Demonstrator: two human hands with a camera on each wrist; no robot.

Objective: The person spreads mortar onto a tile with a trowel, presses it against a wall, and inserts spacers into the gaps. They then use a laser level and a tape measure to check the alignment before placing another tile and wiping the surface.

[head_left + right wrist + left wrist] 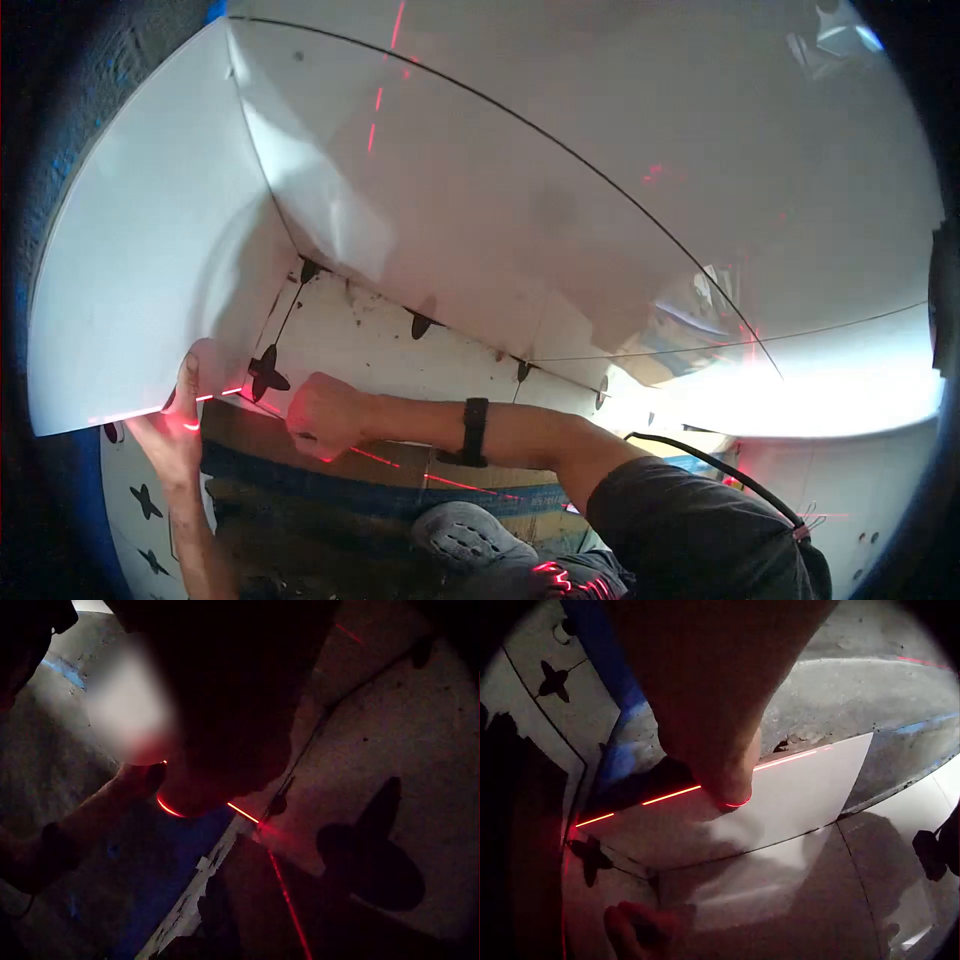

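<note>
Grips the lower edge of a white tile [140, 240] with the left hand [172, 440], pressing the thumb against its face and hiding the other fingers behind it. Holds the tile at the left of the head view, meeting a larger white panel [560, 130] along a thin seam. Curls the fingers of the right hand [325, 412] into a fist, just beside a dark cross-shaped spacer [268, 374] near the tile's corner. Wears a black wristband [475, 432] behind that fist. Catches a bright red line [232, 391] along the gripped edge and across the thumb.
</note>
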